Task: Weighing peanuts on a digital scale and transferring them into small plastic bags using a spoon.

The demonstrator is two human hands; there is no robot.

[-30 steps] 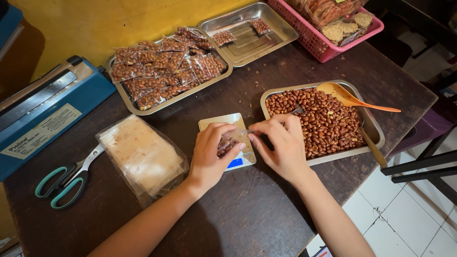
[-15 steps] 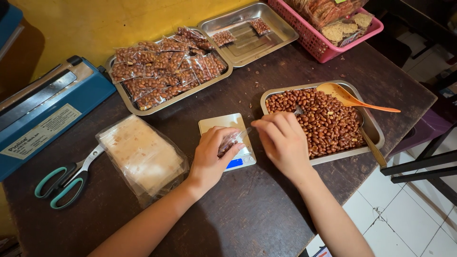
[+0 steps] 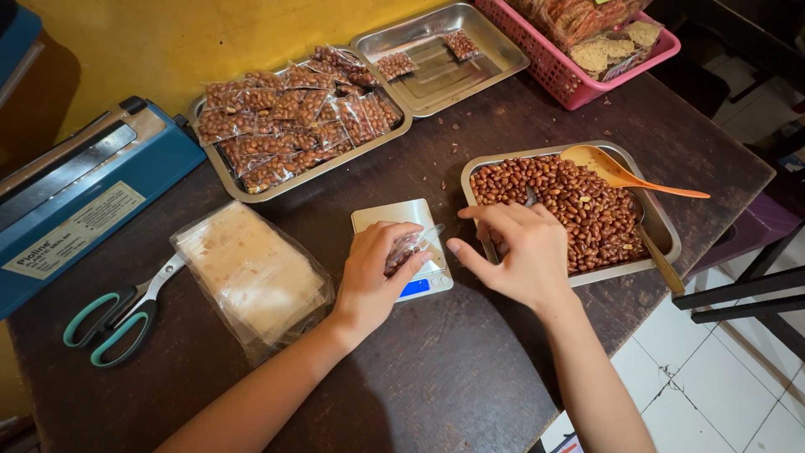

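My left hand (image 3: 373, 277) holds a small clear bag of peanuts (image 3: 407, 249) over a silver pocket scale (image 3: 401, 215) with a blue display. My right hand (image 3: 516, 252) hovers just right of the scale, at the near left edge of a metal tray (image 3: 662, 220) full of loose peanuts; its fingers are spread and I see nothing in them. A metal spoon handle (image 3: 530, 195) pokes out of the peanuts near its fingertips. An orange plastic scoop (image 3: 616, 173) lies on the peanuts at the tray's far side.
A stack of empty clear bags (image 3: 251, 273) and teal-handled scissors (image 3: 113, 319) lie to the left. A blue heat sealer (image 3: 80, 201) stands far left. Behind are a tray of filled peanut bags (image 3: 289, 122), a nearly empty tray (image 3: 440, 54) and a pink basket (image 3: 587, 63).
My right hand has drawn away from the bag on the scale toward the peanut tray. My left hand stays on the bag.
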